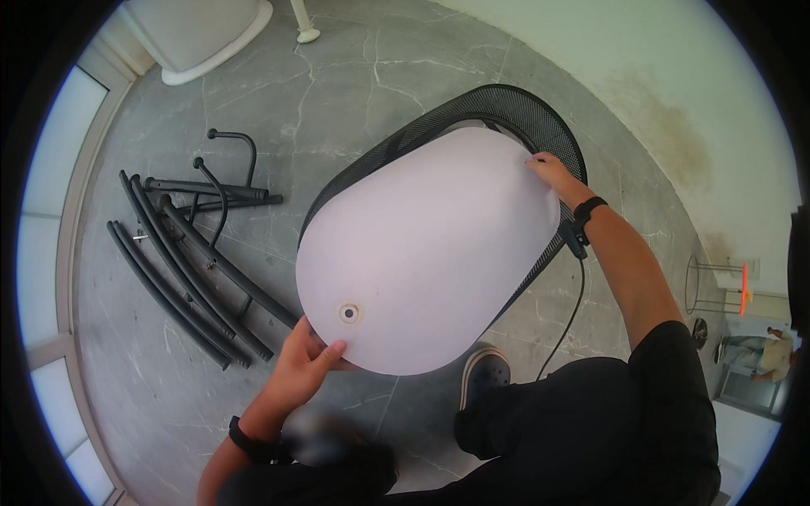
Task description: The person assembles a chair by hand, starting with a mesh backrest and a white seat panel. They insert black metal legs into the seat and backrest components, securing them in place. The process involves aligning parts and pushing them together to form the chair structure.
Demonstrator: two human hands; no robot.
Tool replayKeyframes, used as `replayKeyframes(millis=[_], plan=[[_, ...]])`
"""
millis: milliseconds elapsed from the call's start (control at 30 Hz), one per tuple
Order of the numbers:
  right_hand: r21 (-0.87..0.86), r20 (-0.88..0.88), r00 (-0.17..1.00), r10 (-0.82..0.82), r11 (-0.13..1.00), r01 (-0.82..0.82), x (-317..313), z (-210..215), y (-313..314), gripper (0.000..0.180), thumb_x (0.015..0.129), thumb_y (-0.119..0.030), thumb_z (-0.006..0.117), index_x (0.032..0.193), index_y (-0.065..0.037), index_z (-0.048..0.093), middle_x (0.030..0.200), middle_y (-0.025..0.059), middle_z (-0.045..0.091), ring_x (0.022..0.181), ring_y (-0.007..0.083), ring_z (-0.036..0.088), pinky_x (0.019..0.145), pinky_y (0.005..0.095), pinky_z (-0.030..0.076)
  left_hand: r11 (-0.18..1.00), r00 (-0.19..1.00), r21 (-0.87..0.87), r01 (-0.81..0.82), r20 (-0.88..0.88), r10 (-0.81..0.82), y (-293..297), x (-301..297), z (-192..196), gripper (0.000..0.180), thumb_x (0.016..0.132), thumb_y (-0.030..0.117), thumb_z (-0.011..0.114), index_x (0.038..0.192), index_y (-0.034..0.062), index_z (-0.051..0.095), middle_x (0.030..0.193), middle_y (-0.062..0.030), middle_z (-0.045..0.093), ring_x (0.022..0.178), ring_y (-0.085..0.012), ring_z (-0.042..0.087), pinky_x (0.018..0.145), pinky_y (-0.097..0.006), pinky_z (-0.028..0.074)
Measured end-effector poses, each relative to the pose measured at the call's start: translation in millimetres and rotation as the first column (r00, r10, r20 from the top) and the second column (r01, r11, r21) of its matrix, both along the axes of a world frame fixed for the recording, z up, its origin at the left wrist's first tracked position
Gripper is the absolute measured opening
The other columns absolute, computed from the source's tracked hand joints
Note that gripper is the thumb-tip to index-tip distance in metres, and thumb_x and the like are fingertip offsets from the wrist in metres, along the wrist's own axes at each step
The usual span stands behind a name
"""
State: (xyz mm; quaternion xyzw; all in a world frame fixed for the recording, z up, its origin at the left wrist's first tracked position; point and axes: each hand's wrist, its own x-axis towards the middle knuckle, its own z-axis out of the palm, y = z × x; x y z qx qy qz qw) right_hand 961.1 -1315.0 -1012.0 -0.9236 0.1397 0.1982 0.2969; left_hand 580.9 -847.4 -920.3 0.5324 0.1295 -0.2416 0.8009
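A large white egg-shaped cushion [426, 253] with a small round valve near its lower end lies inside a black mesh shell [531, 114]. My left hand [305, 363] grips the cushion's near edge, thumb on top beside the valve. My right hand [550, 173] holds the cushion's far right edge where it meets the mesh rim. Both wrists wear black bands, and a black cable hangs from the right one.
A pile of black curved metal tubes [181, 253] lies on the grey marble floor [337, 93] to the left. A white base [202, 38] stands at the top left. My black shoe [483, 371] is under the cushion. Glass panels run along the left edge.
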Motion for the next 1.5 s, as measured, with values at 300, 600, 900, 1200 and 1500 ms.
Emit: replayKeyframes(millis=[300, 600, 900, 1200, 1500], plan=[[-0.158, 0.097, 0.948, 0.304, 0.945, -0.287, -10, -16, 3, 0.055, 0.088, -0.027, 0.068, 0.136, -0.003, 0.060, 0.127, 0.0216, 0.067, 0.114, 0.0311, 0.067, 0.096, 0.0401, 0.053, 0.999, 0.998, 0.044, -0.025, 0.056, 0.023, -19, 13, -8, 0.053, 0.104, 0.005, 0.056, 0.149, -0.0032, 0.031, 0.136, -0.0203, 0.059, 0.117, -0.0310, 0.067, 0.092, -0.044, 0.063], [-0.207, 0.147, 0.739, 0.658, 0.751, -0.627, -70, 53, 82, 0.052, 0.085, -0.034, 0.077, 0.127, -0.006, 0.064, 0.122, 0.0184, 0.065, 0.118, 0.0312, 0.062, 0.102, 0.0396, 0.049, 0.994, 0.992, -0.024, -0.109, -0.069, 0.107, -17, 35, 6, 0.055, 0.103, 0.009, 0.048, 0.154, -0.0026, 0.030, 0.129, -0.0215, 0.064, 0.114, -0.0320, 0.069, 0.093, -0.047, 0.061], [0.030, 0.555, -0.163, 0.816, -0.215, -0.976, -230, 157, 225, 0.036, 0.079, -0.021, 0.080, 0.111, -0.009, 0.070, 0.134, 0.0099, 0.057, 0.133, 0.0324, 0.049, 0.115, 0.0458, 0.039, 0.966, 0.984, -0.187, -0.180, -0.043, 0.175, -17, 21, 7, 0.069, 0.092, 0.006, 0.043, 0.158, -0.0037, 0.024, 0.141, -0.0246, 0.058, 0.122, -0.0364, 0.064, 0.104, -0.051, 0.053], [-0.257, 0.483, -0.432, 0.761, -0.349, -0.901, -239, 134, 235, 0.016, 0.075, -0.020, 0.075, 0.087, -0.010, 0.072, 0.124, 0.0029, 0.064, 0.134, 0.0274, 0.049, 0.118, 0.0485, 0.038, 0.985, 0.990, -0.112, -0.129, -0.069, 0.122, -3, 12, 21, 0.041, 0.098, 0.011, 0.049, 0.137, -0.0029, 0.050, 0.127, -0.0160, 0.064, 0.113, -0.0256, 0.065, 0.099, -0.038, 0.051], [-0.166, 0.433, -0.364, 0.825, -0.324, -0.931, -235, 114, 238, 0.025, 0.086, -0.026, 0.071, 0.104, -0.009, 0.074, 0.134, 0.0058, 0.064, 0.128, 0.0292, 0.056, 0.109, 0.0457, 0.046, 0.922, 0.910, 0.169, -0.349, -0.173, 0.376, 22, -7, -5, 0.014, 0.099, 0.018, 0.055, 0.110, 0.0087, 0.057, 0.100, -0.0013, 0.058, 0.095, -0.0142, 0.059, 0.083, -0.032, 0.049]])
